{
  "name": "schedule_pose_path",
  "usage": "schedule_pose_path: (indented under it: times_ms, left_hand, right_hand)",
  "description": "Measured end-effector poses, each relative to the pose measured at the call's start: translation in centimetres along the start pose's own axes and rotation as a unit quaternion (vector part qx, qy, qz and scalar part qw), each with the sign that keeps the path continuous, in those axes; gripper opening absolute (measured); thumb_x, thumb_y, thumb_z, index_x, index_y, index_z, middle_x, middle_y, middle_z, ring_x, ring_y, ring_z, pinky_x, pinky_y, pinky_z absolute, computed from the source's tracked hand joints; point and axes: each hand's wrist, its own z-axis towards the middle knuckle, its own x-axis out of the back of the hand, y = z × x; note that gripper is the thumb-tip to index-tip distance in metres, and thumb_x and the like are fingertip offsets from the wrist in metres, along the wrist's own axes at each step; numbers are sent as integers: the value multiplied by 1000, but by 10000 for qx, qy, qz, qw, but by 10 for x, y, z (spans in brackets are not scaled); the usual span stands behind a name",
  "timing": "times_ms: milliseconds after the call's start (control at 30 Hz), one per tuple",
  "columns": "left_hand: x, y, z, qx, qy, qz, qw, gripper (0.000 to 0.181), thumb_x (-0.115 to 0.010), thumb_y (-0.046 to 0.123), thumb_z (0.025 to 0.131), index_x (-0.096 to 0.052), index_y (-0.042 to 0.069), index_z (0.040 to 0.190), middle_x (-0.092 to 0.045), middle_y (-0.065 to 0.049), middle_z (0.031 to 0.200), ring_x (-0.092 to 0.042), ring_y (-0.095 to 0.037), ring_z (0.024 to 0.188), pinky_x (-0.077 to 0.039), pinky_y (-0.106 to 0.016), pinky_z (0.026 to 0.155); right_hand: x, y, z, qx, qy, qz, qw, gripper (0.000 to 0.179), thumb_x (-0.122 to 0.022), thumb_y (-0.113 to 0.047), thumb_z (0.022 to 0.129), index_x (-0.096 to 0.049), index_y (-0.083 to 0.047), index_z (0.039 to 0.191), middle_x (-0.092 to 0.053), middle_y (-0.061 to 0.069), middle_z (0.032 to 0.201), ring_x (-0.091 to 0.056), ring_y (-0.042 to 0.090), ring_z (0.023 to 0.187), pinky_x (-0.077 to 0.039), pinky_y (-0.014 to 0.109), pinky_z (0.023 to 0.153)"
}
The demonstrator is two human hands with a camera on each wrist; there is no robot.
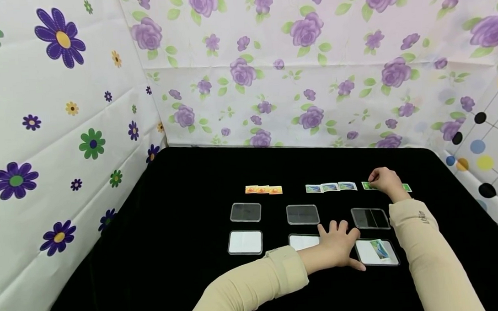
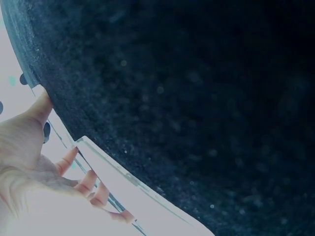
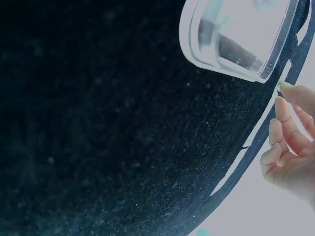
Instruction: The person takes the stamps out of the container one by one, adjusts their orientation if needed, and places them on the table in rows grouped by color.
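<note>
My right hand (image 1: 386, 182) is over a row of green stamps (image 1: 366, 185) at the back right, thumb and forefinger pinching the edge of one. In the right wrist view those fingertips (image 3: 285, 88) meet at a thin pale strip, and the other fingers are curled. My left hand (image 1: 337, 245) rests with fingers spread between two shallow clear cases with white bottoms. It partly covers the middle case (image 1: 303, 241), and its thumb lies by the right case (image 1: 363, 252). Blue-green stamps (image 1: 380, 250) lie in the right case.
Behind the cases lie clear lids: left (image 1: 245, 212), middle (image 1: 302, 214) and right (image 1: 370, 218). Another white-bottomed case (image 1: 245, 242) sits at the left. Three orange stamps (image 1: 263, 189) and three blue stamps (image 1: 330, 187) form rows at the back of the black tabletop (image 1: 173, 231).
</note>
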Motion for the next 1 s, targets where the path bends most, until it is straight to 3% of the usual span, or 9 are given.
schedule_pose_path:
  times_ms: [267,500,767,1000]
  left_hand:
    - [-1,0,0,-65,-5,-15,10000,76,-64,71,68,-42,39,133,-41,11,132,-38,-14,120,-38,-45,99]
    - [2,-3,0,-119,-63,-92,9999,75,-64,70,70,-40,38,134,-39,10,133,-37,-15,122,-37,-47,100]
    - [0,-5,0,-169,-55,-128,9998,74,-63,70,71,-41,37,133,-39,9,134,-37,-15,123,-37,-47,100]
    - [0,-2,-1,-211,-67,-114,9997,73,-63,70,71,-41,37,132,-39,9,134,-37,-15,123,-37,-47,100]
  right_hand:
    - [0,0,-2,-29,-72,39,10000,9,-64,-5,81,-62,3,84,-64,20,83,-57,37,80,-44,51,73]
    - [1,6,-4,126,274,-92,9995,12,-64,-8,76,-62,3,79,-64,17,76,-58,35,76,-43,47,71]
    - [5,8,-17,143,401,-147,9990,11,-63,-8,75,-62,2,78,-63,15,73,-57,28,70,-43,41,66]
    - [6,12,-31,238,453,-37,9987,13,-62,-10,82,-62,3,81,-62,17,76,-56,29,70,-43,45,67]
